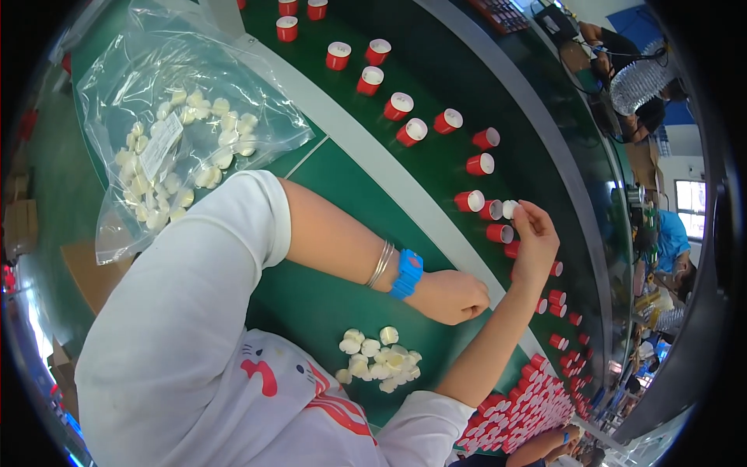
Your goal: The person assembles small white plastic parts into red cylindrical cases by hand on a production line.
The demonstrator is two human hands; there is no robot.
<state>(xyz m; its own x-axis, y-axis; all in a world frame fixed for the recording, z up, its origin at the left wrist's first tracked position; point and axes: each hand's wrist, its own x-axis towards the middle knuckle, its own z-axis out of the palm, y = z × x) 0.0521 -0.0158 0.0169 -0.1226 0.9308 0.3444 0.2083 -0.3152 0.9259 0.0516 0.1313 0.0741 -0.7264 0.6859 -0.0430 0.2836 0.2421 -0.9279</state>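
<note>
My right hand (537, 240) reaches over the dark green conveyor belt (436, 171) and pinches a small white disc-like piece (510, 208) between thumb and fingertips. The piece is just beside a small red cup (491, 210) with a pale inside. My left hand (451, 297), below a blue wristband, is curled closed near the belt's pale edge; what it holds, if anything, is hidden. Near my body a loose pile of similar cream-white pieces (389, 362) lies on the green table (303, 311).
Several red cups (412, 132) stand along the belt, some with white tops. A clear plastic bag (210, 124) of cream pieces lies at the upper left. Many red-and-white cups (521, 412) crowd the lower right, near another person's arm (541, 447). Other people work beyond the belt.
</note>
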